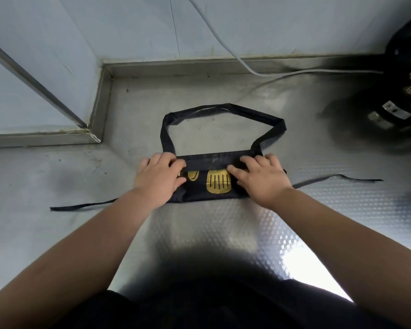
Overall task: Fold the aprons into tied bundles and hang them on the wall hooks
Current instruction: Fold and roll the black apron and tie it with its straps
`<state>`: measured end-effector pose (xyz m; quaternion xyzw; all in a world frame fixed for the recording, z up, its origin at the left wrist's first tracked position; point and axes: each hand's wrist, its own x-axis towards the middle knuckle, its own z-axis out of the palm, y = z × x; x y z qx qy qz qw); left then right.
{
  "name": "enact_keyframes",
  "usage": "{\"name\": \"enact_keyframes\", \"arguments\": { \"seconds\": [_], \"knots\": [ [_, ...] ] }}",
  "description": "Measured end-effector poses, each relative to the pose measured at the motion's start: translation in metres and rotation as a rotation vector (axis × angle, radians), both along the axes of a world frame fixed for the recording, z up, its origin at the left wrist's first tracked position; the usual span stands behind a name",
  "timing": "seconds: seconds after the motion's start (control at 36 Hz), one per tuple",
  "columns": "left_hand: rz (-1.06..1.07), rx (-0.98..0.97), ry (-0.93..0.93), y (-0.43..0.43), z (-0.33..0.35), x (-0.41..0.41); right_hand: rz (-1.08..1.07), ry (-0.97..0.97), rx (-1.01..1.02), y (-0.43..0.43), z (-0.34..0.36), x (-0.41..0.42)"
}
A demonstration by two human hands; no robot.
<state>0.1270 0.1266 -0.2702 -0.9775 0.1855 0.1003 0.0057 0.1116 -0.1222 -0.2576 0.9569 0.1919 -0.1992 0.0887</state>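
Apron (217, 185) is lying folded into a narrow band at centre frame on the surface (223, 229); the right hand (259, 180) is pressing it with flattened fingers (248, 160), the left hand (158, 178) is bending its fingers over the fold, grip unclear. Lifting pressure unevenly risks the fold springing open.

The left hand (159, 176) and right hand (261, 179) cover the folded apron's (214, 162) ends; the left hides part of its gold print (218, 184). A dark, blurred object (403, 79) is cut off by the right edge.
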Motion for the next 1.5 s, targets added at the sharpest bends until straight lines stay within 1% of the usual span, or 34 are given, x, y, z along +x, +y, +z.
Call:
{"name": "enact_keyframes", "arguments": {
  "seconds": [0.06,0.11,0.19,0.25,0.36,0.42,0.5,0.58,0.67,0.72,0.75,0.81,0.86,0.92,0.94,0.97,1.0,1.06,1.17,1.19,1.25,1.33,1.39,1.44,1.5],
  "knots": [
    [-0.069,-0.102,-0.054,-0.002,-0.003,-0.009,0.023,0.015,0.055,-0.001,-0.004,-0.005],
    [-0.068,-0.146,0.035,-0.008,-0.003,-0.018,-0.003,0.110,0.105,-0.004,-0.004,-0.011],
    [-0.052,-0.111,0.194,-0.008,-0.006,-0.031,0.026,0.209,0.088,-0.009,-0.006,-0.016],
    [-0.081,-0.059,0.243,-0.004,-0.004,-0.036,0.020,0.195,0.141,-0.009,-0.002,-0.015],
    [-0.056,-0.086,0.200,0.000,0.006,-0.026,0.021,0.121,0.251,-0.007,0.008,-0.006],
    [-0.033,-0.171,0.250,-0.001,0.016,-0.017,-0.048,0.155,0.285,-0.008,0.012,0.000],
    [0.099,-0.291,0.449,0.004,0.032,-0.001,-0.186,0.223,0.317,-0.013,0.014,0.013],
    [0.159,-0.356,0.500,0.010,0.032,0.009,-0.261,0.252,0.279,-0.014,0.015,0.024],
    [0.227,-0.331,0.476,0.011,0.024,0.012,-0.256,0.218,0.198,-0.005,0.018,0.032],
    [0.242,-0.205,0.396,0.010,0.016,0.016,-0.257,0.176,0.148,0.000,0.020,0.033],
    [0.237,-0.103,0.328,0.010,0.014,0.017,-0.248,0.134,0.115,0.001,0.020,0.034],
    [0.221,0.074,0.157,0.009,0.009,0.018,-0.174,-0.008,0.030,0.001,0.018,0.034],
    [0.213,0.129,0.009,0.007,0.005,0.015,-0.095,-0.122,-0.018,0.002,0.014,0.030],
    [0.181,0.031,-0.135,0.005,-0.003,0.007,-0.077,-0.130,0.062,0.006,0.009,0.024],
    [0.188,-0.028,-0.195,0.003,-0.008,0.001,-0.089,-0.093,0.126,0.008,0.005,0.020],
    [0.240,-0.083,-0.246,0.001,-0.013,-0.007,-0.122,-0.037,0.183,0.010,0.003,0.016],
    [0.336,-0.133,-0.278,-0.002,-0.016,-0.015,-0.165,0.016,0.228,0.013,0.001,0.012],
    [0.626,-0.247,-0.272,-0.009,-0.017,-0.030,-0.251,0.066,0.252,0.019,-0.001,0.007],
    [1.268,-0.526,-0.089,-0.020,-0.005,-0.035,-0.296,0.040,0.189,0.029,-0.005,0.006],
    [1.390,-0.588,-0.045,-0.022,-0.003,-0.034,-0.302,0.043,0.193,0.030,-0.005,0.006],
    [1.544,-0.694,0.032,-0.026,0.001,-0.029,-0.303,0.049,0.204,0.031,-0.006,0.008],
    [1.698,-0.913,0.114,-0.028,0.004,-0.022,-0.293,0.067,0.209,0.035,-0.005,0.010],
    [1.777,-1.146,0.117,-0.023,-0.001,-0.019,-0.293,0.073,0.211,0.039,-0.006,0.010],
    [1.725,-1.358,0.152,-0.018,-0.007,-0.019,-0.292,0.081,0.209,0.040,-0.006,0.010],
    [1.636,-1.424,0.157,-0.018,-0.012,-0.021,-0.290,0.084,0.207,0.040,-0.006,0.011]
  ]
}}
